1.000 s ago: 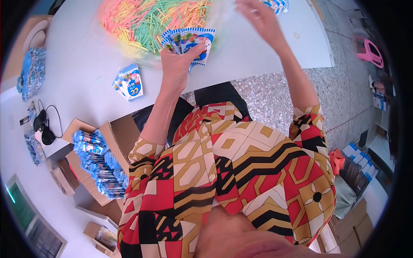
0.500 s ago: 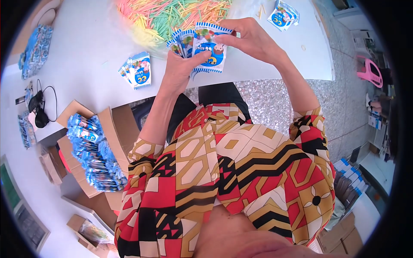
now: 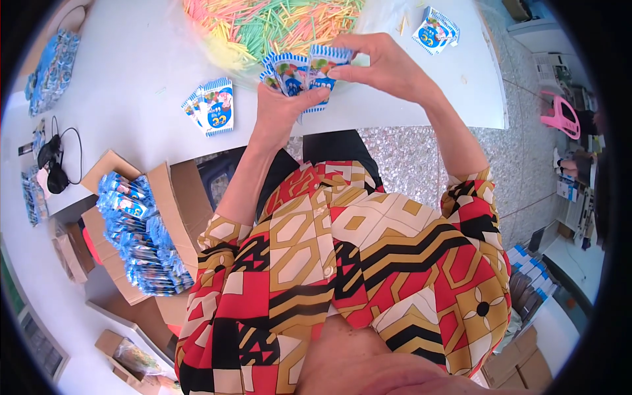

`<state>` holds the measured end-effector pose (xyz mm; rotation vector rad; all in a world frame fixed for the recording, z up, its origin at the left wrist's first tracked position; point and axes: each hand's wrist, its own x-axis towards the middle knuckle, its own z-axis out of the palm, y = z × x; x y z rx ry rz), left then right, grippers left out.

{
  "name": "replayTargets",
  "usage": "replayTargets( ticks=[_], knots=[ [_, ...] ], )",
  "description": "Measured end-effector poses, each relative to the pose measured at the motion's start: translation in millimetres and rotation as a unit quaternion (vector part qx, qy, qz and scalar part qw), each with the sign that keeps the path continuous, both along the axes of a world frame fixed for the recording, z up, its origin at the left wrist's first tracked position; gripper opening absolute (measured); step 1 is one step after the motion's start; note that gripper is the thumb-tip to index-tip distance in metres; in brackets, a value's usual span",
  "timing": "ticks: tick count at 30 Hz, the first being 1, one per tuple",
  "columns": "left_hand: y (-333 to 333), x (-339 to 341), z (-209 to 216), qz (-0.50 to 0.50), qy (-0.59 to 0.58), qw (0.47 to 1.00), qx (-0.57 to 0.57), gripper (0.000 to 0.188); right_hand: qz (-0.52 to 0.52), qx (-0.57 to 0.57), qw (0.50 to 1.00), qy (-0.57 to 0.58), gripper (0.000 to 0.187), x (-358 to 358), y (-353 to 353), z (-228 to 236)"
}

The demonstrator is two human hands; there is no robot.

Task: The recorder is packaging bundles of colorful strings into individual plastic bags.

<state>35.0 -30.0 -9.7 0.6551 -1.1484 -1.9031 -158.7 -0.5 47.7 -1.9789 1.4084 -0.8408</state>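
My left hand is closed round a fanned bunch of small blue-and-white printed packets, its thumb pressed over their fronts. Thumb and fingers of my right hand pinch the upper right edge of the front packet, which stands apart from the others at the right of the bunch. Both hands are over the front edge of the white table. Just beyond them lies a wide heap of thin pink, green, yellow and orange sticks on clear plastic.
Left of my hands lies a small fan of packets; another packet stack is at the far right. An open cardboard box full of bundled packets stands at my left. A pink stool is on the floor at right.
The front packet has shifted within the bunch, and more of the packets behind it now show. My right hand has moved slightly right and still pinches an edge.
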Motion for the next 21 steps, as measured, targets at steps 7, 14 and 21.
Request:
replayTargets(
  ticks=[7, 14, 21],
  knots=[
    [5.2, 6.4, -5.9, 0.01, -0.043, 0.999, 0.025, 0.037, 0.059, 0.063, 0.996, -0.036, 0.02, -3.0, -3.0, -8.5],
    [2.5, 24.3, -8.2, 0.098, -0.005, 0.994, 0.05, 0.037, -0.123, -0.012, 0.992, -0.036, 0.018, -42.4, -55.4, -40.2],
    [-5.8, 27.2, -2.5, 0.123, 0.001, 0.992, 0.037, 0.036, -0.125, -0.104, 0.985, 0.06, 0.018, -64.2, -113.2, -55.2]
  ],
)
